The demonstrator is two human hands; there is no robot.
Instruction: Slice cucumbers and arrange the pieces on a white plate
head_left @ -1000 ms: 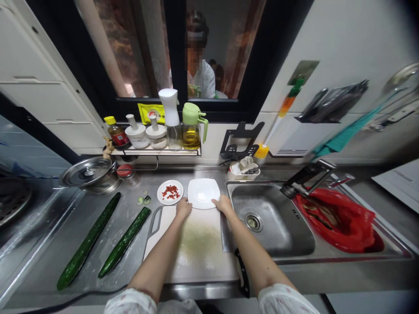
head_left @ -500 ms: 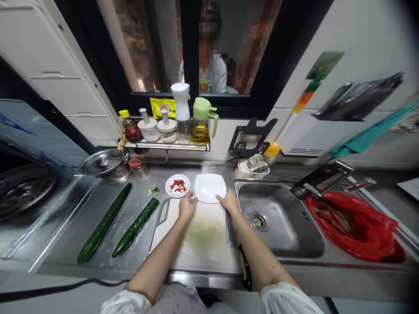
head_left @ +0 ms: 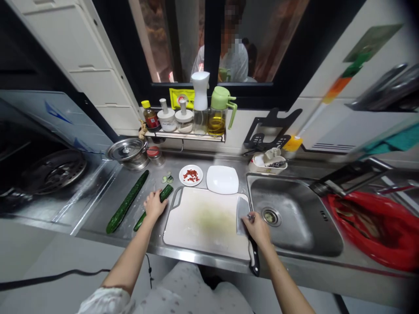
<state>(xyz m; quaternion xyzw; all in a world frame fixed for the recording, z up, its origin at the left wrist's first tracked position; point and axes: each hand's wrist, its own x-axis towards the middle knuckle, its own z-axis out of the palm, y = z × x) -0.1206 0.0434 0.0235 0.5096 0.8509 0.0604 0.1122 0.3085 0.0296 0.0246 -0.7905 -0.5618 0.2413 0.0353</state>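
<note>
My left hand (head_left: pixel 155 205) is closed over the shorter cucumber (head_left: pixel 166 192), which lies on the steel counter left of the cutting board. A longer, whole cucumber (head_left: pixel 127 203) rests farther left. My right hand (head_left: pixel 258 229) has its fingers curled on the blade of a broad kitchen knife (head_left: pixel 242 207). That knife lies along the right edge of the white cutting board (head_left: pixel 183 226), its black handle jutting past the front edge. Behind the board stand a white square plate (head_left: pixel 222 179) and a small round plate (head_left: pixel 183 178) bearing chopped red bits.
Cucumber scraps (head_left: pixel 167 178) lie behind my left hand. A lidded pot (head_left: pixel 127 152) and a red-lidded jar (head_left: pixel 155 155) stand at the back left. To the right are the sink (head_left: pixel 294 218) and a red bag (head_left: pixel 376 235). Seasoning bottles fill a low rack (head_left: pixel 196 136).
Both hands have let go of the white square plate. My left hand has moved left onto the shorter cucumber, and my right hand has come back toward me onto the knife. The view has shifted.
</note>
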